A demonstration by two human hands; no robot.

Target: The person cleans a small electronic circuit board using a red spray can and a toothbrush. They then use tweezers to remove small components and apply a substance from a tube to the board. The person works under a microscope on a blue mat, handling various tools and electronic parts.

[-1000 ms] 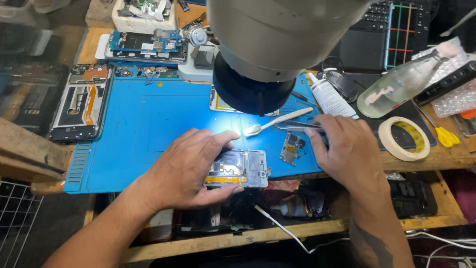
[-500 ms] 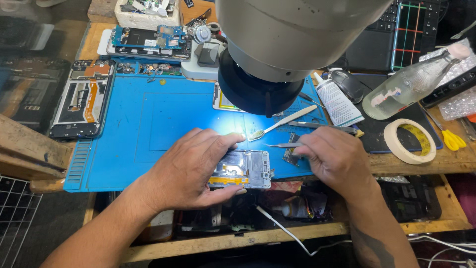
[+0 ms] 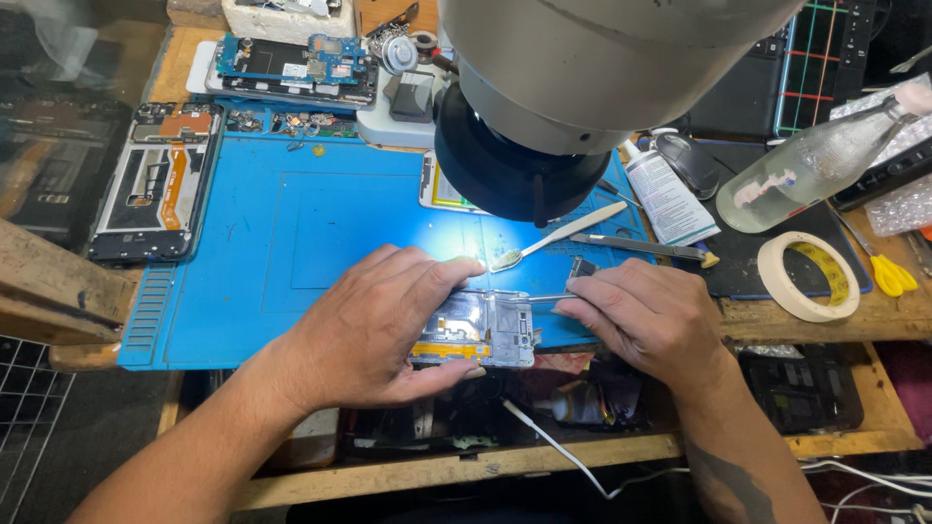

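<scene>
At the mat's near edge, the left hand (image 3: pixel 374 330) clasps an opened phone frame (image 3: pixel 478 330); the right hand (image 3: pixel 652 315) pinches tweezers (image 3: pixel 546 298) touching it. Beyond lie a spudger (image 3: pixel 558 236), a glue tube (image 3: pixel 665 194) and a clear bottle (image 3: pixel 815 165) of liquid on the blue mat (image 3: pixel 291 223).

A worn wooden workbench (image 3: pixel 879 315) carries a large blue rubber work mat (image 3: pixel 291 223) across its middle. On the bench's left edge lies an opened black phone chassis (image 3: pixel 155 184); near the right edge lie a roll of pale tape (image 3: pixel 808 277), a clear plastic bottle (image 3: pixel 815 170) and what look like yellow-handled scissors (image 3: pixel 885 272).
</scene>
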